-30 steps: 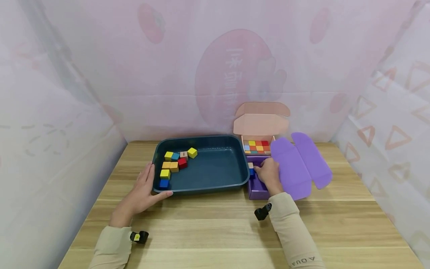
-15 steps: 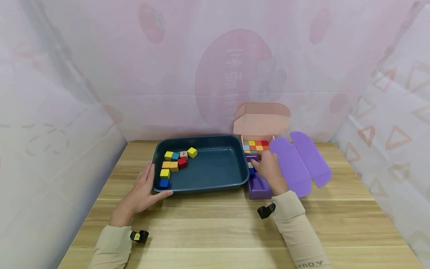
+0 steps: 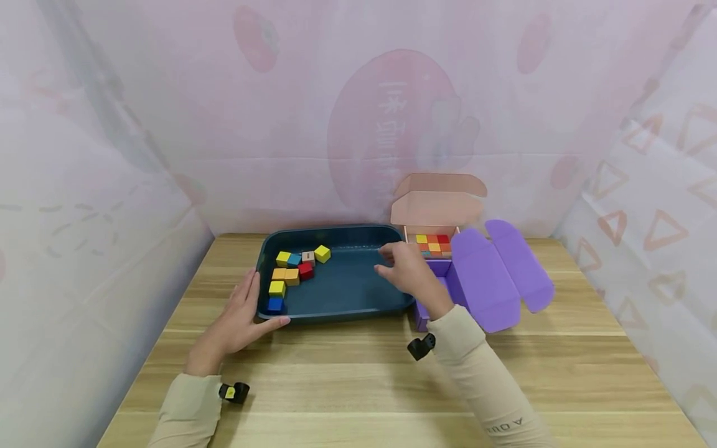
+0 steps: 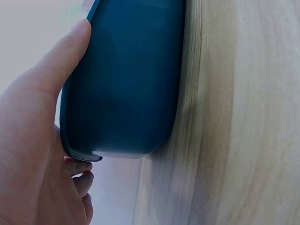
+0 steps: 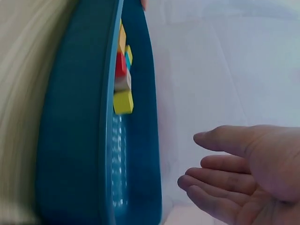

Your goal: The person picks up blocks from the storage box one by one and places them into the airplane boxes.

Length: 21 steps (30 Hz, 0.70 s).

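Observation:
A dark teal tray (image 3: 336,314) holds several small cubes at its left end, among them a blue cube (image 3: 276,305), a red cube (image 3: 305,270) and a yellow cube (image 3: 322,253). My left hand (image 3: 235,320) rests against the tray's near left corner; its thumb (image 4: 70,51) lies on the rim and the fingers run along the left side. Over the tray's right end hovers my right hand (image 3: 406,267). In the right wrist view its fingers (image 5: 220,180) are loosely extended, apart from the thumb, with nothing between them.
Right of the tray stands an open purple box (image 3: 424,320), its lid (image 3: 493,274) folded out to the right; the right hand and wrist partly cover it. Behind it, a peach box (image 3: 437,208) with its lid up contains several coloured cubes (image 3: 434,244).
My right hand has left the purple box and moved left over the tray. The cream and blue cubes seen at the box's left side are now hidden. My left hand stays put.

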{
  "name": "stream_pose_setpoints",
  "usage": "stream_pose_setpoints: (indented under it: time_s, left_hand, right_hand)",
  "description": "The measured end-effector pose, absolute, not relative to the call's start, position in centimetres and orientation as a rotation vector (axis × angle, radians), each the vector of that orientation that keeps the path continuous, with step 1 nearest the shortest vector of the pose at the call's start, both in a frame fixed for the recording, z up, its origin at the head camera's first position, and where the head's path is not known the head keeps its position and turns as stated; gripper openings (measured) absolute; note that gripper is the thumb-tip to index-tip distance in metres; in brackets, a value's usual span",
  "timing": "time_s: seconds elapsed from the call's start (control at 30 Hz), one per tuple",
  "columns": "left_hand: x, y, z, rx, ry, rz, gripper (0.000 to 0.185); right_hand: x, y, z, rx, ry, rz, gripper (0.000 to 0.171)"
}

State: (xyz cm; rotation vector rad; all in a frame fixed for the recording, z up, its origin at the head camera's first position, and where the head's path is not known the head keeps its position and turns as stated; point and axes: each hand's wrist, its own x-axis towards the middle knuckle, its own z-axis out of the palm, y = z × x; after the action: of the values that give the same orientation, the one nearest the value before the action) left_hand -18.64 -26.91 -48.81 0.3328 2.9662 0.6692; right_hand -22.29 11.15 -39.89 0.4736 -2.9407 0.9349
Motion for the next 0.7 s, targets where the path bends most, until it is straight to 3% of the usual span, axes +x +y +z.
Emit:
stream_pose_setpoints:
  time_s: [0.47, 0.7]
  left_hand:
    - [-18.5, -26.9, -49.2, 0.312, 2.981, 0.67, 0.129]
    - [-18.3, -26.4, -49.0, 0.325, 2.977, 0.686, 0.127]
  right_hand:
    - [-25.1, 2.9, -40.2, 0.745, -3.026, 0.917, 0.045]
    - [-26.9, -0.7, -42.2, 0.734, -3.087, 0.843, 0.041]
